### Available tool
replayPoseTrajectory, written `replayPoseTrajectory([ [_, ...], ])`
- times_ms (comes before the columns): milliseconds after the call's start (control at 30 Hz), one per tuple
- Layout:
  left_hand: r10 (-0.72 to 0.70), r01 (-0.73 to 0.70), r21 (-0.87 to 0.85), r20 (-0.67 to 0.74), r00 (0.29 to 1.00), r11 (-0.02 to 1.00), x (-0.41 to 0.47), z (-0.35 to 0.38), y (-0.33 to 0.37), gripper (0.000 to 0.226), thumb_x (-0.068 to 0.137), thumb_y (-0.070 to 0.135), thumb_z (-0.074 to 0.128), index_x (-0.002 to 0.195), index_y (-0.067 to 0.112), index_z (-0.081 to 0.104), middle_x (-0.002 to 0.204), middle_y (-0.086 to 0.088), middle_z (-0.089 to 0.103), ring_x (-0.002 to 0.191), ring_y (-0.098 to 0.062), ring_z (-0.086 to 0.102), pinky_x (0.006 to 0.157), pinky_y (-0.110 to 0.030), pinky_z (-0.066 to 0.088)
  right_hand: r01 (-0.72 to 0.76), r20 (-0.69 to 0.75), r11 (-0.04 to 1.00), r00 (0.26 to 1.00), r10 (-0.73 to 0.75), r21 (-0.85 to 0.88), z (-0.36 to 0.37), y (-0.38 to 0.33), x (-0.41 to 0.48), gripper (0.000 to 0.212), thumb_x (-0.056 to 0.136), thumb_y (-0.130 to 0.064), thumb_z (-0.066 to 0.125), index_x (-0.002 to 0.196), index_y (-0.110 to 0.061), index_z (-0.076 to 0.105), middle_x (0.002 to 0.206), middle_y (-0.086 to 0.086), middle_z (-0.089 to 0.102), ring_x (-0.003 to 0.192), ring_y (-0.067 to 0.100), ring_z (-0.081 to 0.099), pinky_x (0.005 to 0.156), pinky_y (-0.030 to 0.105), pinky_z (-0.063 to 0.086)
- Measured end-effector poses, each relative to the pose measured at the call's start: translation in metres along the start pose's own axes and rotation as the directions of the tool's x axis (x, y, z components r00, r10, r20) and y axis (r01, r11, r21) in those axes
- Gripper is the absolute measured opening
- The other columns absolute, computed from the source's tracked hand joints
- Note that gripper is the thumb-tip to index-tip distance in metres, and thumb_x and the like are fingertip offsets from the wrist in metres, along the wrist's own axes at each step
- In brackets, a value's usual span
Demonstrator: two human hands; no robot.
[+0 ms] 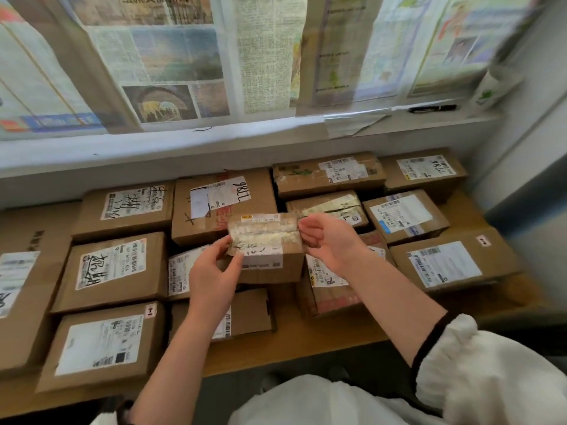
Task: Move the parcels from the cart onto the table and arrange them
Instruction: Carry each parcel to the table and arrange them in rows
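Observation:
A small cardboard parcel (270, 250) with yellowed tape on its top is held above the middle of the wooden table (306, 338). My left hand (211, 274) grips its left end and my right hand (329, 240) grips its right end. Under and around it lie several brown parcels with white shipping labels, packed side by side: one marked 7786 (224, 204) just behind it, one with a torn label (325, 286) to its lower right, and a flat one (245, 314) below it. The cart is out of view.
Parcels fill the table from the left edge (18, 289) to the right corner (454, 265). Behind runs a white window sill (153, 148) with newspaper over the glass and a black pen (432, 108). A strip of bare table runs along the front edge.

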State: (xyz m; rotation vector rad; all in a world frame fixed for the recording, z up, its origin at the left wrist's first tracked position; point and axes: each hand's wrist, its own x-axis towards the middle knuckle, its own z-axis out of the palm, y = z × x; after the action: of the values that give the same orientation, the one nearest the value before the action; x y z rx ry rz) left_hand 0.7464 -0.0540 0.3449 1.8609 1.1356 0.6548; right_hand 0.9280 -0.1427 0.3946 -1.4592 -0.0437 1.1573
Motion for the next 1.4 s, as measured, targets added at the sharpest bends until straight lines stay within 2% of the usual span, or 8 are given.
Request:
replayPoseTrajectory([
  [267,0.100,-0.124,-0.186,-0.133,0.986,0.975,-0.012,0.024,0.094,0.037,0.085,0.025,0.066,0.118,0.033,0.052,0.109,0.017,0.056,0.101,0.003,0.055,0.072,-0.007,0.048,0.207,0.120,0.974,0.969,-0.218,0.097,-0.061,-0.083,-0.039,0.025,0.093,-0.013,0.046,0.110,-0.003,0.060,0.105,0.011,0.071,0.098,0.023,0.067,0.080,0.037,0.057],
  [467,0.115,-0.074,-0.325,0.108,0.987,0.943,-0.010,0.130,0.156,0.033,0.088,0.024,0.063,0.118,0.031,0.053,0.109,0.016,0.059,0.101,0.000,0.057,0.083,-0.023,0.052,0.323,-0.071,0.947,0.944,-0.322,0.001,-0.168,-0.124,-0.038,0.021,0.095,-0.018,0.046,0.106,-0.008,0.061,0.104,0.007,0.069,0.101,0.020,0.063,0.082,0.035,0.052],
  [633,0.135,0.008,-0.371,0.359,0.923,0.929,0.003,0.240,0.202,0.033,0.090,0.023,0.062,0.122,0.024,0.054,0.105,0.016,0.061,0.097,0.001,0.059,0.082,-0.020,0.052,0.333,-0.261,0.937,0.900,-0.348,-0.102,-0.277,-0.140,-0.016,0.021,0.096,-0.024,0.045,0.106,-0.016,0.061,0.111,0.001,0.065,0.110,0.018,0.057,0.100,0.040,0.041],
  [733,0.129,0.042,-0.350,0.451,0.883,0.936,0.010,0.301,0.222,0.035,0.092,0.022,0.058,0.126,0.023,0.053,0.104,0.018,0.058,0.097,0.003,0.056,0.072,-0.010,0.049,0.319,-0.337,0.938,0.876,-0.346,-0.135,-0.328,-0.153,0.005,0.024,0.096,-0.022,0.046,0.112,-0.012,0.061,0.103,-0.004,0.065,0.101,0.012,0.058,0.089,0.033,0.045],
  [933,0.064,0.004,-0.132,0.504,0.861,0.991,0.020,0.375,0.223,0.041,0.093,0.026,0.056,0.133,0.025,0.048,0.125,0.007,0.056,0.109,-0.005,0.051,0.073,-0.012,0.041,0.288,-0.354,0.948,0.880,-0.318,-0.136,-0.382,-0.154,0.053,0.015,0.096,-0.018,0.048,0.092,-0.014,0.062,0.082,-0.004,0.068,0.074,0.006,0.064,0.062,0.023,0.048],
  [1033,0.048,-0.072,0.031,0.483,0.874,0.997,0.022,0.388,0.204,0.046,0.093,0.027,0.054,0.137,0.024,0.045,0.135,0.001,0.051,0.120,-0.014,0.048,0.093,-0.028,0.046,0.225,-0.323,0.960,0.907,-0.269,-0.169,-0.387,-0.136,0.083,0.016,0.095,-0.018,0.049,0.089,-0.011,0.062,0.077,0.001,0.068,0.070,0.013,0.066,0.053,0.022,0.049],
  [1133,-0.015,-0.089,0.189,0.488,0.873,0.978,0.021,0.395,0.187,0.052,0.093,0.029,0.054,0.142,0.028,0.038,0.149,-0.005,0.036,0.140,-0.021,0.027,0.112,-0.039,0.029,0.207,-0.293,0.956,0.919,-0.262,-0.207,-0.387,-0.117,0.105,0.021,0.093,-0.021,0.049,0.084,-0.010,0.064,0.066,-0.002,0.069,0.059,0.010,0.068,0.043,0.016,0.047],
  [1400,-0.007,-0.203,0.361,0.504,0.864,0.910,0.027,0.399,0.172,0.058,0.090,0.032,0.057,0.144,0.029,0.035,0.153,-0.007,0.030,0.144,-0.023,0.016,0.114,-0.040,0.020,0.156,-0.229,0.964,0.952,-0.205,-0.216,-0.395,-0.083,0.127,0.028,0.092,-0.037,0.046,0.093,-0.016,0.066,0.083,-0.002,0.074,0.078,0.012,0.071,0.066,0.030,0.051],
])
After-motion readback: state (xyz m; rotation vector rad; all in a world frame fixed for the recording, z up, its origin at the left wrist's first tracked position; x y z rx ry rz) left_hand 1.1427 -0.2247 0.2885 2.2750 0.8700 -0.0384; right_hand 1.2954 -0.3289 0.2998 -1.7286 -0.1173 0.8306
